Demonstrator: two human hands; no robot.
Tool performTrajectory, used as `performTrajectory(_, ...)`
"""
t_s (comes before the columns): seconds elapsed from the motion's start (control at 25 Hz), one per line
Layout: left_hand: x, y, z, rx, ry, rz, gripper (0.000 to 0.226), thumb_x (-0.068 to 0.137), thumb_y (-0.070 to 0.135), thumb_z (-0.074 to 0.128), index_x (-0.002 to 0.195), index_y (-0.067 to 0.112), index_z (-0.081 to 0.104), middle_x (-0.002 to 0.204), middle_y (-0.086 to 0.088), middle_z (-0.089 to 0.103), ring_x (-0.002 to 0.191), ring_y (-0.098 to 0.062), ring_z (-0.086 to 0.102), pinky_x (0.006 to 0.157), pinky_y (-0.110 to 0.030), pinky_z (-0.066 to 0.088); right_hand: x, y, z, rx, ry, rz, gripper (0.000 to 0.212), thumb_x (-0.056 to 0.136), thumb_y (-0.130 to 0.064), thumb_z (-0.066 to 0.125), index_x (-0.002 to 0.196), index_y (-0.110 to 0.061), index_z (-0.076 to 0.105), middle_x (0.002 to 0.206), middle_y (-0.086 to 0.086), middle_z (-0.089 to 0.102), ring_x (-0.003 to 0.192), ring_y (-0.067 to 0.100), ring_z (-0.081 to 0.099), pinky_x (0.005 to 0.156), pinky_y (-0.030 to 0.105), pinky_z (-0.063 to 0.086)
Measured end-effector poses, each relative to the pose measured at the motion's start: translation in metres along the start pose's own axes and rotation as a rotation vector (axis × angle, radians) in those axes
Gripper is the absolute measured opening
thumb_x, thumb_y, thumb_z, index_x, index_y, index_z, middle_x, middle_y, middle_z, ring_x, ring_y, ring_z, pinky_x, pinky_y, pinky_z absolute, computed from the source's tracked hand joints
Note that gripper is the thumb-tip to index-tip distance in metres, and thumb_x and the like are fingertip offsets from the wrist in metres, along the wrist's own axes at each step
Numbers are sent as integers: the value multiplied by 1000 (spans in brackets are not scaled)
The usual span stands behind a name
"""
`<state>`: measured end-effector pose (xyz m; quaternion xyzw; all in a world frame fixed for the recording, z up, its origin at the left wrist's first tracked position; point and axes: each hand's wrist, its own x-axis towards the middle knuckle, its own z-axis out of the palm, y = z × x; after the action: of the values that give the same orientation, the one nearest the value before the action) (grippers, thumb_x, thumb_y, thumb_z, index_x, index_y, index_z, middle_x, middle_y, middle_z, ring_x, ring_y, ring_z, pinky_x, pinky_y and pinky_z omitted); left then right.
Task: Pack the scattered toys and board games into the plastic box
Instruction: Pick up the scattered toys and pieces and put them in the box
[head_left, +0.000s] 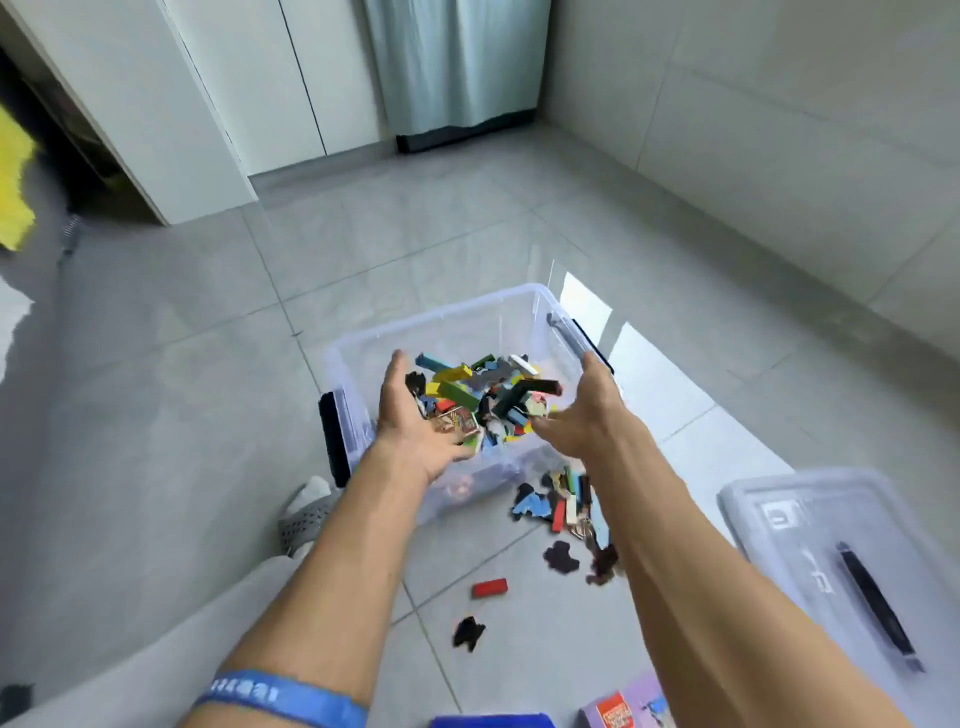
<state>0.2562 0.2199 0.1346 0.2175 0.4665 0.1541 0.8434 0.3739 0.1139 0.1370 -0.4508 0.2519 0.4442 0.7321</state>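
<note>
I had both grips spread open — left hand (415, 421), right hand (584, 415) — over the plastic box (457, 322), toy pieces (483, 395) between them.

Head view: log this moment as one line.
left hand open, pieces on palm | right hand open | both over plastic box | red block on floor

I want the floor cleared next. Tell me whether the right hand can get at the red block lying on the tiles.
Probably yes. The red block lies alone on bare tile, nothing on it, and the right hand is open above the plastic box, holding nothing.
</note>
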Motion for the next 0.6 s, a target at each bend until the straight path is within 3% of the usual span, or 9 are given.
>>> performTrajectory(0.04,-4,4,-12,56,-9,-17,90,82,71,47,145,7,36,145,-22,42,132,-44,41,105,-60,32,-8,0,-10,-72,19,-16,71,98,-53,44,147,-3,32,145,20,42,131,38,47,93,44,48)
performTrajectory(0.12,-26,-14,-38,78,47,50,87,89,66,42,152,8,23,157,-16,27,142,-39,30,111,-58,25,-32,16,-49,-151,103,-119,69,100,-48,44,148,-3,28,150,21,36,130,40,46,105,44,43)
performTrajectory(0.2,-47,-59,-66,84,112,65,76,95,56,42,151,8,25,156,-14,29,141,-34,32,113,-52,26,-44,47,-106,-204,224,-139,53,101,-41,44,136,-2,42,140,18,46,117,36,55,101,42,46)
performTrajectory(0.36,-84,-152,-106,229,154,-116,64,99,47,38,149,8,31,151,-17,39,137,-35,39,111,-48,30,-80,119,-220,-299,405,-32,54,100,-37,46,137,2,44,135,19,51,104,39,58,85,44,51)
performTrajectory(0.52,-111,-174,-115,388,59,-89,58,100,45,39,142,7,42,140,-15,51,127,-34,49,107,-48,37,-127,127,-257,-403,420,-107,46,101,-36,47,128,1,54,119,17,61,93,36,65,79,44,55)
performTrajectory(0.6,-119,-168,-116,418,62,-16,51,99,42,40,135,7,49,125,-13,60,119,-32,54,103,-45,40,-141,118,-253,-453,396,-161,43,101,-36,46,123,0,56,112,15,64,92,35,66,75,43,56)
